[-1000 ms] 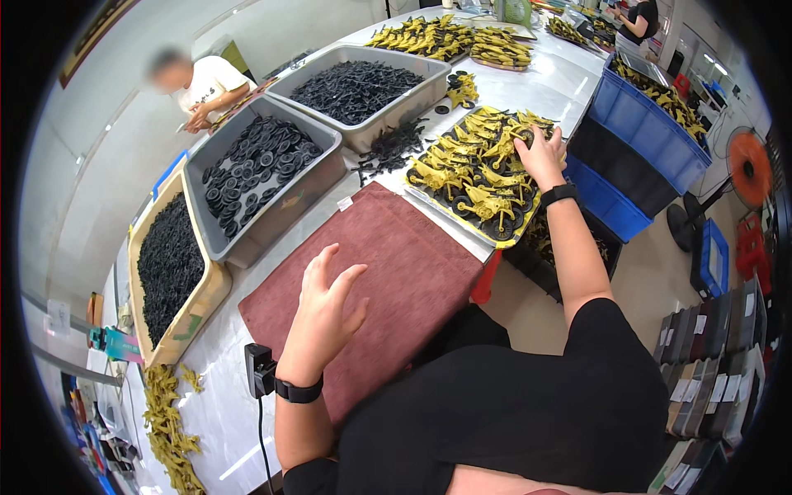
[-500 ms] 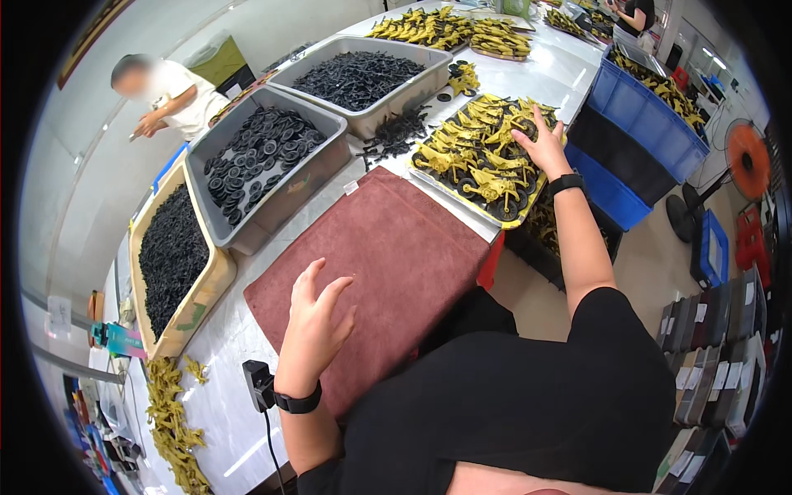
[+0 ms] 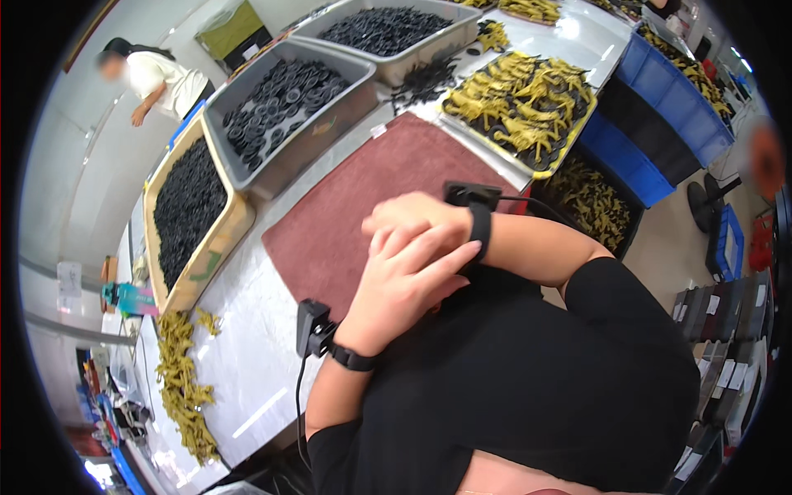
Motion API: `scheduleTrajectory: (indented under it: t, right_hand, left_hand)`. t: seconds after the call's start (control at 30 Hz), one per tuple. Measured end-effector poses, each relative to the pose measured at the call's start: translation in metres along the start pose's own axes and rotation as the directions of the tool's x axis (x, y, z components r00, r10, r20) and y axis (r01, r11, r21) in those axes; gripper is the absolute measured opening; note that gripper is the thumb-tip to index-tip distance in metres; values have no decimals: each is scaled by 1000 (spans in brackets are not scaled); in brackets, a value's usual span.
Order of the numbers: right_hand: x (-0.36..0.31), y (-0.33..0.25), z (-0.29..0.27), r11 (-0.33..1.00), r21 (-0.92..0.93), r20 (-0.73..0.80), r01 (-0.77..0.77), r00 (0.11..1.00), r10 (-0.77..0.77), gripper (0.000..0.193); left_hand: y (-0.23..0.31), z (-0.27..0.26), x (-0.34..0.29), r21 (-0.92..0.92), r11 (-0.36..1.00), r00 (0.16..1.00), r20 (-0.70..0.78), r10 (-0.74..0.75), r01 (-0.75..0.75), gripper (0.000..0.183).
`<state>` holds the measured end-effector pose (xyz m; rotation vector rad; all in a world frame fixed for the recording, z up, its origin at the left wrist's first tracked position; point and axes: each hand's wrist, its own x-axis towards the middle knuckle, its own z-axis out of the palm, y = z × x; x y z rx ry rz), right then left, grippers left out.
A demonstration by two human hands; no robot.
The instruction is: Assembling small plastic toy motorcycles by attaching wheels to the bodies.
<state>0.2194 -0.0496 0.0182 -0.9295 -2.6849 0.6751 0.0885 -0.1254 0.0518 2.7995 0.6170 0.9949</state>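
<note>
My two hands meet above the reddish-brown cloth mat. My left hand lies across my right hand, its fingers stretched and a little apart, one reaching toward the right wristband. Most of the right hand's fingers are hidden or blurred, so their pose cannot be made out. No object shows in either hand. Small black camera-like boxes sit at the left wrist and right wrist. Beyond the mat's right corner, a tray holds rows of yellow-and-black toy motorcycle-like pieces.
A grey bin of black wheels, another grey bin of black parts and a cream bin of small black parts line the table. Yellow pieces lie at left. Blue crates stand right; a person is beyond the bins.
My right hand has left the tray and come back over the mat. My left hand has moved right to rest on it. The view has shifted, and the person beyond has changed posture.
</note>
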Motion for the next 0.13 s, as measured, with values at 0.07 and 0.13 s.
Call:
scheduleTrajectory:
  t: [0.07, 0.13]
  right_hand:
    - [14, 7, 61, 903, 397, -142, 161, 983, -113, 22]
    - [36, 26, 98, 871, 400, 91, 284, 934, -346, 20]
  left_hand:
    - [-2, 8, -9, -22, 999, 999, 1, -42, 42, 51]
    - [-6, 3, -20, 18, 996, 997, -14, -81, 82, 51]
